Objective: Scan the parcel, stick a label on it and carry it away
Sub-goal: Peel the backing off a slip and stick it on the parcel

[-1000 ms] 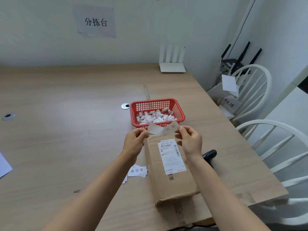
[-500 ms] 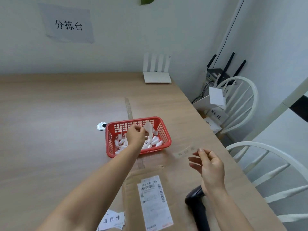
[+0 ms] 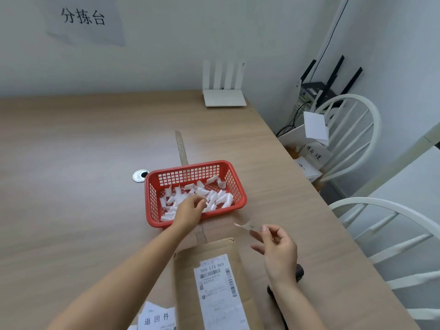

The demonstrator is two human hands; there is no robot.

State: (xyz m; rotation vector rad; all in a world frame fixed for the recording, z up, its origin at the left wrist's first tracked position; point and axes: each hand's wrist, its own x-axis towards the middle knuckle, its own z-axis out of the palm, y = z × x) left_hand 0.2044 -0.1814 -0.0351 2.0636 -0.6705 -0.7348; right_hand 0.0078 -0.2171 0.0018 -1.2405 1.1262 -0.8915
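**Label peeled, parcel waiting at the near edge**

A long wood-grain table fills the view, running back to a pale wall that bears a paper sign printed 分拣台. Two white spindle-back chairs stand along the table's right side; the farther one holds white cards with handwriting. A white four-antenna router sits at the table's far edge, and a black router stands beyond the corner.

The brown cardboard parcel lies flat at the near edge, its white shipping label face up. Just left of it lie slips printed 退回件. A black scanner shows partly behind the right wrist.

The red mesh basket stands beyond the parcel, its floor strewn with curled white backing strips. The left hand reaches into it, fingers loosely spread (nothing visibly gripped). The right hand pinches a small translucent sticker at its fingertips, above the table between basket and parcel.
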